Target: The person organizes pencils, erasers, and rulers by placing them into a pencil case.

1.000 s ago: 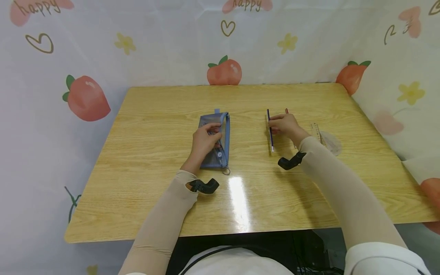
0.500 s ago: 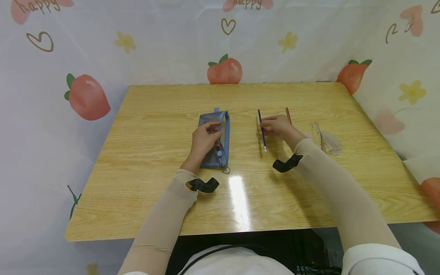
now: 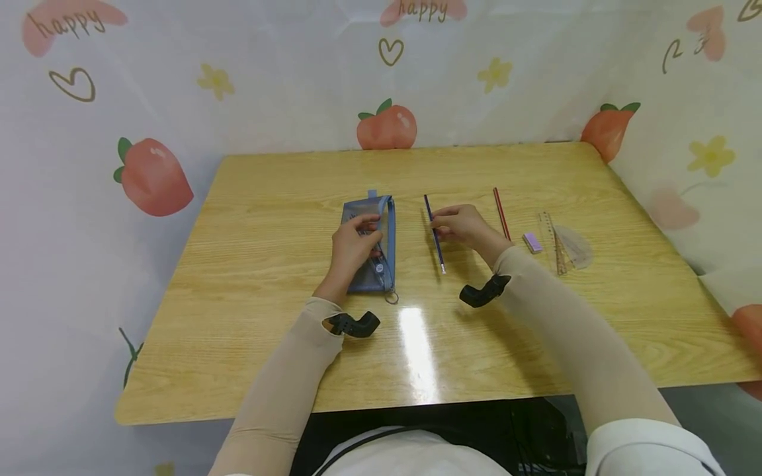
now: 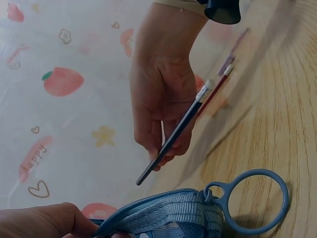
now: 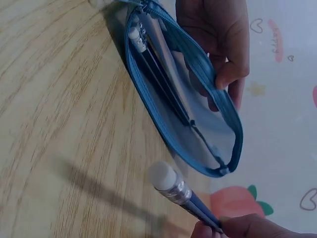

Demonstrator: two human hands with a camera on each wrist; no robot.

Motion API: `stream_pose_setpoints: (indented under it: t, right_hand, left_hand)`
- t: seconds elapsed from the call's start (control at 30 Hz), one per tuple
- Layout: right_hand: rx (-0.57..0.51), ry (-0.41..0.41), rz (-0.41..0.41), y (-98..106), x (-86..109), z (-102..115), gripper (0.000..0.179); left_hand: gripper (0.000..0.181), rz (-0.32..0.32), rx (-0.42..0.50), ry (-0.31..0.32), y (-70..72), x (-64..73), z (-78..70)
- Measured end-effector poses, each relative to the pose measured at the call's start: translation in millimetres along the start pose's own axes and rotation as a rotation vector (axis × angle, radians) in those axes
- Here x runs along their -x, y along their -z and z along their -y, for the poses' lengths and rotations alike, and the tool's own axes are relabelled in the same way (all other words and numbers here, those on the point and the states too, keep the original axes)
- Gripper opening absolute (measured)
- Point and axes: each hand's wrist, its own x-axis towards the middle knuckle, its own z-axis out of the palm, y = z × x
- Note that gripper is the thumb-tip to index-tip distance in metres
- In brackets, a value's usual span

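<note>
A blue zippered pencil case [image 3: 364,281] lies on the table with its mouth open to the right. My left hand [image 3: 352,246] pinches the upper edge of that mouth, as the right wrist view also shows. Inside are dark pencils with white erasers [image 5: 157,79]. In my right hand [image 3: 464,228] is a dark blue pencil [image 3: 437,243], pinched between thumb and fingers. It is held above the table, right of the case, its white eraser end [image 5: 163,176] toward my body. A ring [image 4: 255,201] hangs from the zip at the case's near end.
Right of my right hand lies a red pencil [image 3: 501,213]. Farther right are a purple eraser [image 3: 532,242], a clear ruler [image 3: 546,228] and a clear protractor [image 3: 576,248]. A patterned cloth [image 3: 286,79] stands behind the wooden table [image 3: 250,211].
My right hand has moved left with the blue pencil, closer to the case, uncovering the red pencil and purple eraser. My left hand has stayed on the pencil case.
</note>
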Motion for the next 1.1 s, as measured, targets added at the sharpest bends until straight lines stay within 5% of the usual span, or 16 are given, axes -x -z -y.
stream_pose_setpoints:
  t: [1.1]
  right_hand:
    - [0.012, 0.068, 0.088, -52.3, -2.5, -6.8, 0.040]
  left_hand:
    - [0.039, -0.013, 0.005, -0.002, -0.6, 2.3, -1.3]
